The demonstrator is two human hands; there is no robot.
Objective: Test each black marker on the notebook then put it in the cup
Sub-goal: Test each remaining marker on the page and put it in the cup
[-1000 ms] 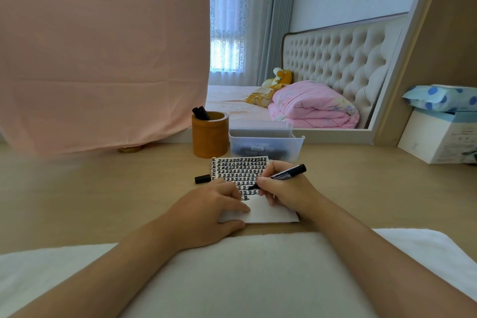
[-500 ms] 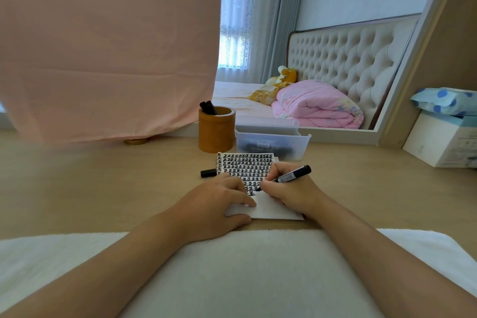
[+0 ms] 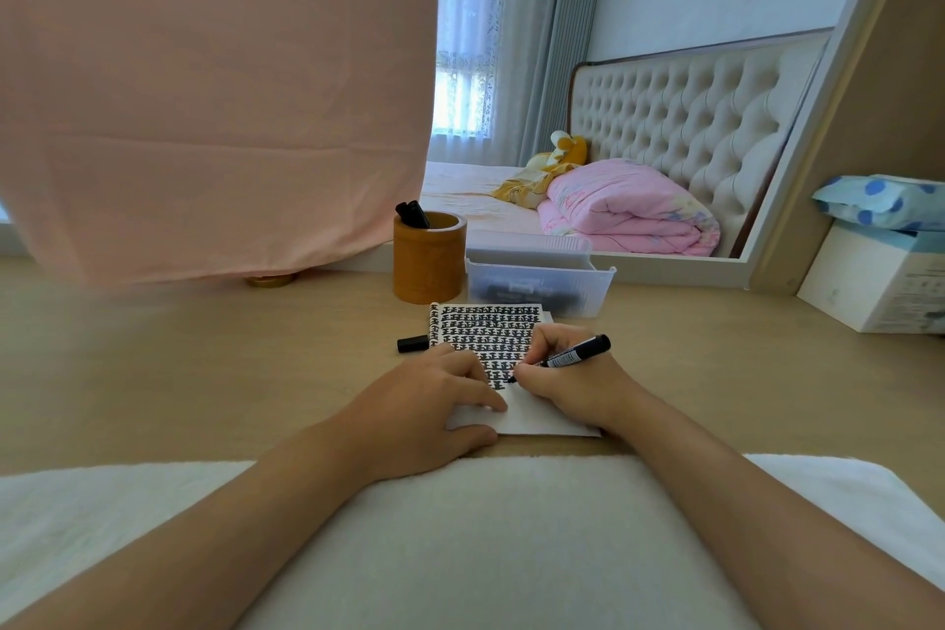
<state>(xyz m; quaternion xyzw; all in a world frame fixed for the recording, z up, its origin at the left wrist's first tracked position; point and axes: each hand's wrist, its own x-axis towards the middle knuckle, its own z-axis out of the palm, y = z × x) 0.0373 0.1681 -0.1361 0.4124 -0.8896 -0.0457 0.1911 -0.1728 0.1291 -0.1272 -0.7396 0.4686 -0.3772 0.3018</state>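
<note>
A small white notebook lies on the wooden desk, its far half filled with rows of black marks. My right hand grips a black marker with the tip touching the page at the end of the lowest row. My left hand lies flat on the notebook's near left corner, holding it down. The marker's black cap lies on the desk left of the notebook. Behind stands a brown wooden cup with two black markers sticking out.
A clear plastic bin with dark markers inside sits right of the cup. A pink cloth hangs at the back left. A white box with a blue dotted pack stands at the right. A white towel covers the near desk edge.
The view has shifted slightly. My right hand keeps the marker on the page, its tip a little further along the lowest row. My left hand stays on the notebook.
</note>
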